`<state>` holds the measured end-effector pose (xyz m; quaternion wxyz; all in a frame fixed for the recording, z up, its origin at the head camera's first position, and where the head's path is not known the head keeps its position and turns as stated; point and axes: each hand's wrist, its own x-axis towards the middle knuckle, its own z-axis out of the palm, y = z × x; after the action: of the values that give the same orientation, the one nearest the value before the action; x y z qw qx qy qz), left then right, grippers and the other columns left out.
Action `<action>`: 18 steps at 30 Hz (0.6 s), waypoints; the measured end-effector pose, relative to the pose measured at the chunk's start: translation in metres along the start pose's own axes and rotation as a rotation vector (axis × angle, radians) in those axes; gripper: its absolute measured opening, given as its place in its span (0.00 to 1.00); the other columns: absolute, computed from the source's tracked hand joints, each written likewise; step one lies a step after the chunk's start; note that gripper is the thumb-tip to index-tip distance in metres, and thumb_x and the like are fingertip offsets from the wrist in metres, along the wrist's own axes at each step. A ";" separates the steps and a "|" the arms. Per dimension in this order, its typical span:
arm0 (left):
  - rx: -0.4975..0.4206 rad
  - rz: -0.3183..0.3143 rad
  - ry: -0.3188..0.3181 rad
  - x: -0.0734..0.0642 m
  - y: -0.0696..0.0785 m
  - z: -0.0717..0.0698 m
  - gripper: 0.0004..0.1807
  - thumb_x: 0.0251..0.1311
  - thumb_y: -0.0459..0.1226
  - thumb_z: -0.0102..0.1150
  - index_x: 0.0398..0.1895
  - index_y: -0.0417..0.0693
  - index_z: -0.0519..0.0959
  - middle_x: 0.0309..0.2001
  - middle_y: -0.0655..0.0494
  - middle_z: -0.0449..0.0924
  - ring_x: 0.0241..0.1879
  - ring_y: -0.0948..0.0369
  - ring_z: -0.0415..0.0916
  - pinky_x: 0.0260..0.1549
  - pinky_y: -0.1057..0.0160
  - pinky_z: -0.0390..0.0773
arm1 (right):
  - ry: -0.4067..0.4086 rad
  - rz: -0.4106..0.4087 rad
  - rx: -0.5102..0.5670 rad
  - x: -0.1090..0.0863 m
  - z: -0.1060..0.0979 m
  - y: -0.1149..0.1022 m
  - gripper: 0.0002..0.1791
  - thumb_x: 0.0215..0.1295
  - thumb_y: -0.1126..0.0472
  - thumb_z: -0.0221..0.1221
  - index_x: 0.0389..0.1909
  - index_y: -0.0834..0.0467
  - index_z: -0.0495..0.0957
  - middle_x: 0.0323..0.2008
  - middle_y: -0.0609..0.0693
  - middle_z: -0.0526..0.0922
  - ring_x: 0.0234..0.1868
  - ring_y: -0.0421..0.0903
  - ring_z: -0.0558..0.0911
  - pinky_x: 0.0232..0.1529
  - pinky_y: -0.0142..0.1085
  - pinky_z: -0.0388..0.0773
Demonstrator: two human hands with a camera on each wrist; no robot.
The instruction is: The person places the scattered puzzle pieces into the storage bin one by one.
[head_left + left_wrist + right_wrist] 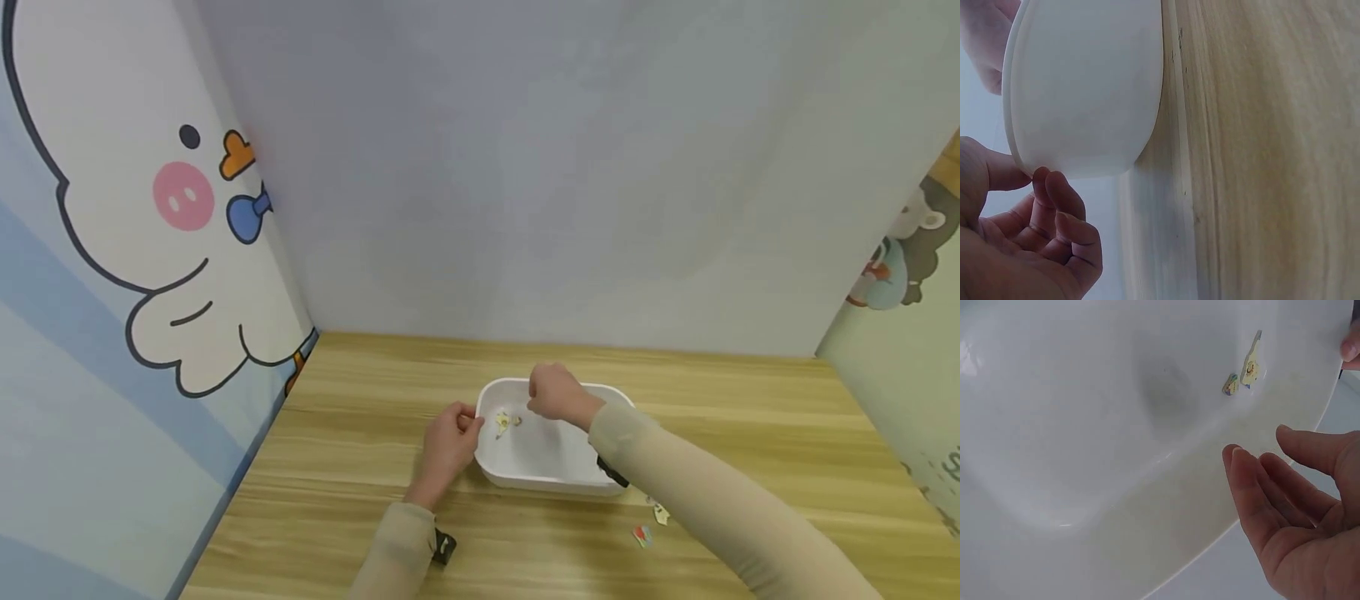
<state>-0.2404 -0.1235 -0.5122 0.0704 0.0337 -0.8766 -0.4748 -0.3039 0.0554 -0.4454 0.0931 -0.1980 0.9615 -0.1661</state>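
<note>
A white plastic basin [540,454] stands on the wooden table. At its left end, my left hand [448,446] pinches the rim between thumb and fingertips, which the left wrist view shows close up around the basin wall [1091,94]. Over the far side of the basin is my right hand [557,392]. Its thumb and bent fingers stand apart with nothing between them in the right wrist view, where the hand [1297,506] hovers by the rim. Inside the basin lie a long yellow cutout piece [1250,365] and a smaller colourful piece [1230,384].
On the table right of the basin, partly near my right sleeve, lie a red and blue piece [642,536] and a pale yellow piece [661,513]. A grey wall [555,208] rises behind the table [360,433]. Cartoon-printed walls stand at both sides.
</note>
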 end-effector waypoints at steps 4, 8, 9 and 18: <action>0.009 -0.006 0.000 0.002 0.001 0.000 0.07 0.56 0.36 0.61 0.34 0.41 0.79 0.24 0.54 0.79 0.23 0.63 0.73 0.22 0.68 0.74 | 0.018 0.033 0.020 -0.005 -0.006 0.006 0.05 0.55 0.63 0.63 0.25 0.62 0.81 0.22 0.50 0.80 0.22 0.41 0.74 0.24 0.33 0.73; 0.023 -0.015 -0.007 0.002 0.002 0.001 0.07 0.56 0.36 0.61 0.34 0.41 0.78 0.24 0.54 0.79 0.23 0.63 0.73 0.21 0.68 0.74 | 0.041 0.010 0.032 -0.012 -0.016 0.012 0.07 0.57 0.62 0.62 0.31 0.63 0.82 0.28 0.53 0.82 0.26 0.45 0.78 0.31 0.39 0.77; 0.027 -0.019 -0.007 0.002 0.002 0.001 0.07 0.56 0.36 0.61 0.34 0.42 0.78 0.24 0.54 0.78 0.23 0.63 0.73 0.21 0.68 0.74 | 0.049 -0.001 0.037 -0.014 -0.020 0.014 0.07 0.57 0.62 0.62 0.31 0.63 0.81 0.28 0.53 0.82 0.27 0.45 0.78 0.31 0.39 0.77; 0.049 -0.006 0.000 0.001 0.002 0.002 0.07 0.57 0.37 0.60 0.34 0.42 0.78 0.23 0.55 0.77 0.23 0.63 0.71 0.22 0.67 0.73 | 0.093 -0.011 0.090 -0.032 -0.048 0.032 0.11 0.59 0.61 0.60 0.36 0.65 0.80 0.33 0.56 0.82 0.34 0.49 0.80 0.38 0.42 0.77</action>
<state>-0.2421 -0.1212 -0.5116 0.0683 0.0381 -0.8878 -0.4534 -0.2976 0.1103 -0.4089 0.0563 -0.1911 0.9552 -0.2187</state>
